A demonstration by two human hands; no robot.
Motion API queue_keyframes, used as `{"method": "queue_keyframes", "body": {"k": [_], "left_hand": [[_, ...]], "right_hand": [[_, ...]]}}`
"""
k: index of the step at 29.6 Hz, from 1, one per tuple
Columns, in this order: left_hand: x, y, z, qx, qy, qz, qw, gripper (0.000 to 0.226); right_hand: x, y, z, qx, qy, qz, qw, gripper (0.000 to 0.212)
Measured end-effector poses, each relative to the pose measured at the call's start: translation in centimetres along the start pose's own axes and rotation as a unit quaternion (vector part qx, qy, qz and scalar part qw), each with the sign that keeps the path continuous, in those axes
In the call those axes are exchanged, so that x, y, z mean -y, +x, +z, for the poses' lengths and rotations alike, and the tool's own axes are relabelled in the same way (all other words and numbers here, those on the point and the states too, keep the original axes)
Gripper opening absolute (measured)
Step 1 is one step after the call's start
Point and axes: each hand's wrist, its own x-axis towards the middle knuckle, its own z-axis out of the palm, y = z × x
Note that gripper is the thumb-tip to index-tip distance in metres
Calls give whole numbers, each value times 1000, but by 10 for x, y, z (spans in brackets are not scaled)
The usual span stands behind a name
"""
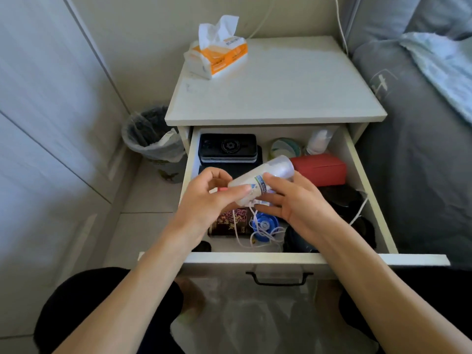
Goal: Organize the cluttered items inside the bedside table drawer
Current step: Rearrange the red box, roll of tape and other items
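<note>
The white drawer (357, 162) of the bedside table stands pulled out. Over its middle, both hands hold a white bottle (265, 175) with a clear cap, tilted on its side. My left hand (207, 198) pinches its lower end; my right hand (293, 200) grips its labelled middle. A white cord (255, 226) hangs from under the bottle into the drawer. Inside lie stacked black phones (227, 146), a red box (321, 168), a roll of tape (283, 146), a small white bottle (318, 141), a dark patterned box (229, 223), a blue round item (265, 222) and black items (344, 200).
A tissue pack (219, 54) lies on the table top (275, 98). A lined bin (150, 144) stands left of the table, by the wardrobe doors. A grey bed (421, 123) runs along the right. A clear plastic bag (255, 315) lies between my knees below the drawer handle (278, 278).
</note>
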Motion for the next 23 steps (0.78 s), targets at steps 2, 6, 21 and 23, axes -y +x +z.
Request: {"method": "queue_keyframes", "body": {"k": [2, 6, 21, 23], "left_hand": [[-2, 4, 7, 28, 122, 25, 992, 19], [-10, 14, 7, 65, 344, 63, 934, 6], [-14, 12, -47, 10, 521, 64, 851, 11], [-14, 14, -56, -26, 499, 60, 864, 12]], "right_hand": [[0, 10, 5, -81, -55, 12, 995, 47], [15, 35, 6, -174, -377, -29, 909, 54], [-12, 42, 50, 27, -743, -183, 643, 18], [-24, 37, 60, 165, -715, -127, 667, 22]]}}
